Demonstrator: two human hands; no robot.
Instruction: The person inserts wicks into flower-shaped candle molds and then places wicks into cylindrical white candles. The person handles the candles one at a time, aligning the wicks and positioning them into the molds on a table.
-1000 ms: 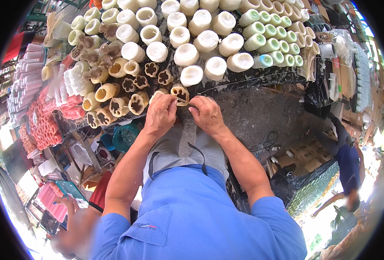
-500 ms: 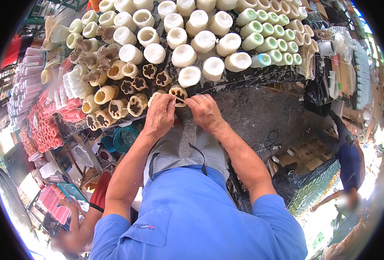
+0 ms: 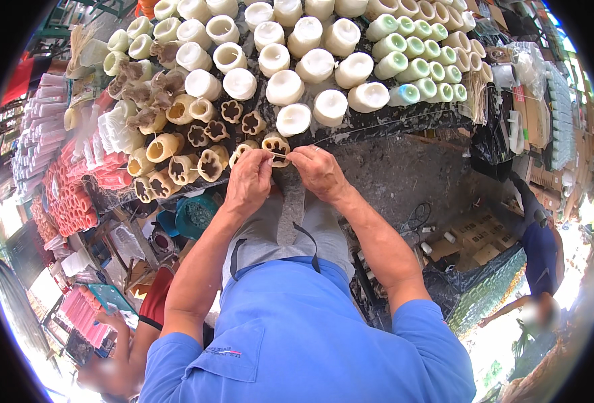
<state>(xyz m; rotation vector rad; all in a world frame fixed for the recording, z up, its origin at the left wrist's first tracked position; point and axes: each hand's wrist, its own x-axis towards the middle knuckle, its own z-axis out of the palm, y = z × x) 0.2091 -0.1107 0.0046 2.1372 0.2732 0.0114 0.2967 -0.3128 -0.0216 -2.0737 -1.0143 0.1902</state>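
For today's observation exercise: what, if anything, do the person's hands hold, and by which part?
Both hands, left hand and right hand, pinch a thin wick by its ends, stretched over a flower-shaped candle mould. Whether they touch the mould cannot be told.

He wears a bright blue short-sleeved shirt (image 3: 297, 342) with a chest pocket (image 3: 226, 356) bearing a small stitched mark, grey trousers (image 3: 280, 225), and a thin dark cord (image 3: 307, 238) hanging at the waist. Forearms bare.

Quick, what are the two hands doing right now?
Left hand: pinched shut on a thin wick.
Right hand: pinched shut on the same wick.
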